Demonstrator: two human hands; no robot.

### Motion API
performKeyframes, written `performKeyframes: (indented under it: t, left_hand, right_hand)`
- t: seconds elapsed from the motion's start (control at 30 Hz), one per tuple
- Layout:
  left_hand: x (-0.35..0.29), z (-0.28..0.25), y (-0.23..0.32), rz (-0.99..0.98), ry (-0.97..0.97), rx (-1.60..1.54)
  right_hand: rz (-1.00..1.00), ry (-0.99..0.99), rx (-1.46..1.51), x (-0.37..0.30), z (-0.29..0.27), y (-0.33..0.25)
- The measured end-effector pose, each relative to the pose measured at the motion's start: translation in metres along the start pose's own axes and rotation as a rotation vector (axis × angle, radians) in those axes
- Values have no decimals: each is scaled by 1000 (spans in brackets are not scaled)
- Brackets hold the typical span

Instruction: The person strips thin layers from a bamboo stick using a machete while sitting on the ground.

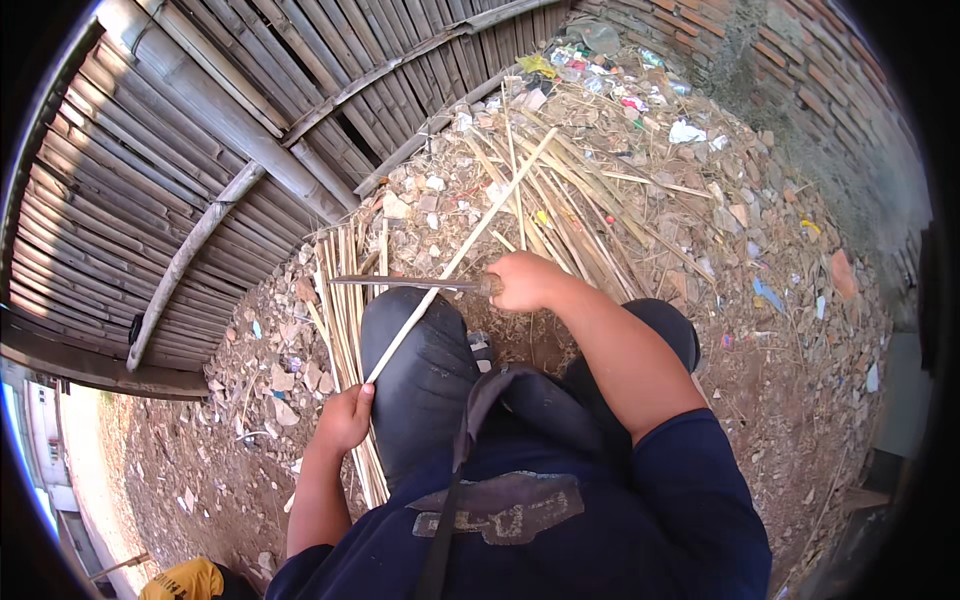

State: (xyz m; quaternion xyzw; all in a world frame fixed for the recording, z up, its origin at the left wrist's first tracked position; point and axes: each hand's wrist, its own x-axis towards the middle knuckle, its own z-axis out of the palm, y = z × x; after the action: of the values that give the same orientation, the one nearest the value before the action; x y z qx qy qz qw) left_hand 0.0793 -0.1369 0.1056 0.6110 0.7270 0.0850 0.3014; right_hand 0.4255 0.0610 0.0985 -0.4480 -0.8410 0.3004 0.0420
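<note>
My left hand (345,420) is closed on the lower end of a long pale bamboo strip (480,230), which slants up and away to the right over my left knee. In my right hand (527,282) is the handle of a knife (400,281), its long narrow blade pointing left. The blade crosses the strip just above my left knee; whether its edge bites into the strip cannot be made out. Beside my left leg lies a bundle of thin bamboo strips (345,345). Ahead of my right hand, more strips (575,220) are spread on the ground.
A slatted bamboo wall (230,130) with round poles rises at the left. Broken stones and litter (690,130) cover the ground toward a brick wall (830,60) at the far right. At the lower left edge shows a person's yellow garment (185,580).
</note>
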Motion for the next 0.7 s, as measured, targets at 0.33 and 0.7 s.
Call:
performKeyframes:
  t: [0.33,0.7]
  left_hand:
    - [0,-5,21,-18,-4,75]
    - [0,-9,11,6,18,134]
  right_hand:
    - [176,32,10,1,-3,10]
    - [339,229,110,9,-7,71]
